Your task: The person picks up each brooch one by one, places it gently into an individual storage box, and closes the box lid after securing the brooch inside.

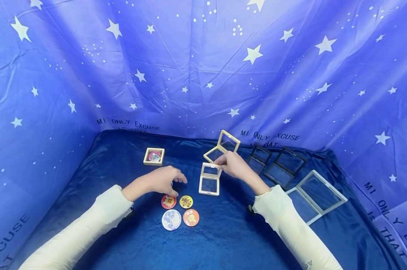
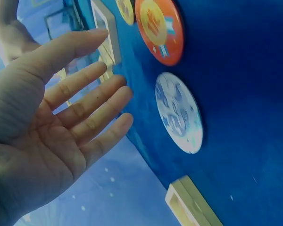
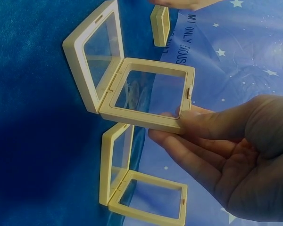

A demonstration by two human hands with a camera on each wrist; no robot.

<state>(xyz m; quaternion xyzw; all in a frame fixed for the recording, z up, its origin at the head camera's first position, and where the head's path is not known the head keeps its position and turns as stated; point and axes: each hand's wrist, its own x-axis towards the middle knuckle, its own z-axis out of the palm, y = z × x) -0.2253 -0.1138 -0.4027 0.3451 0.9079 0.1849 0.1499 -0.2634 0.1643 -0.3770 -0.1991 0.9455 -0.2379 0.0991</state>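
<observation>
Head view: R hand [image 1: 235,165] grips open cream frame [image 1: 210,175] at its far edge, thumb on one face & fingers behind, as R wrist view confirms; frame is hinged open, 2 clear windows, between the badges & an open tan frame [image 1: 220,147] just behind. L hand [image 1: 164,180] is free, holding nothing, fingers spread & slightly bent, near the badges' far side. Badges lie 2 x 2 on dark blue cloth [image 1: 139,240]: red badge [image 1: 169,201] far L, w/ a yellow disc bearing a red mark I can't read; yellow badge [image 1: 186,202] far R, print too small to tell; blue-white badge [image 1: 171,219] near L, drawn figure; orange badge [image 1: 191,218] near R, pale thumb pic plus characters too small to read. Beyond L hand sits closed tan frame [image 1: 153,163] w/ a pink badge [image 1: 154,156] inside. Off to R: two open black frames [image 1: 285,167], then open white frame [image 1: 309,201] nearer the person. Purple-blue starry backdrop [image 1: 190,56] carries the clearest text: "MI ONLY EXCUSE IS THAT" in black caps, printed along back wall L & R, again on R side; L side shows it cut to approx "XCUSE / AT". R sleeve [image 1: 291,225], off-white, has dark lettering near the bottom edge, illegible.
</observation>
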